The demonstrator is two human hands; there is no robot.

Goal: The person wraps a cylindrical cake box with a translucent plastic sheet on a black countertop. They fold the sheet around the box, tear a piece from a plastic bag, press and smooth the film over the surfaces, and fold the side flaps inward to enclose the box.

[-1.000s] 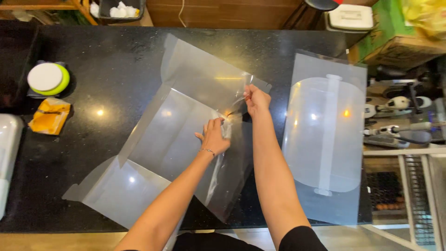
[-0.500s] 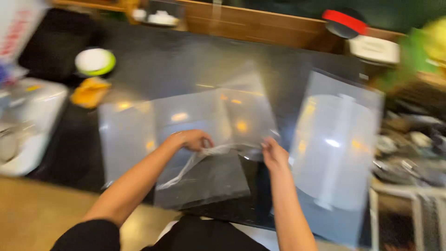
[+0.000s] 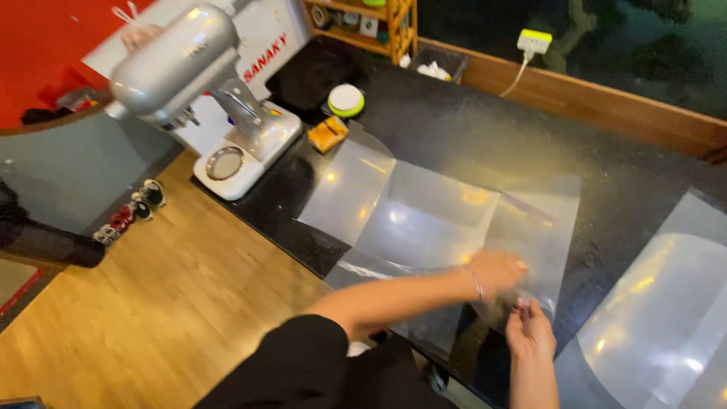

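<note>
Clear plastic sheet (image 3: 424, 220) lies flat, long axis left-right.

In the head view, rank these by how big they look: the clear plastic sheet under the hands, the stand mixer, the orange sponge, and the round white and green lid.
1. Clear plastic sheet, the largest.
2. Stand mixer, though it sits nearer the camera.
3. Orange sponge and white and green lid look about alike, too close to rank.
</note>
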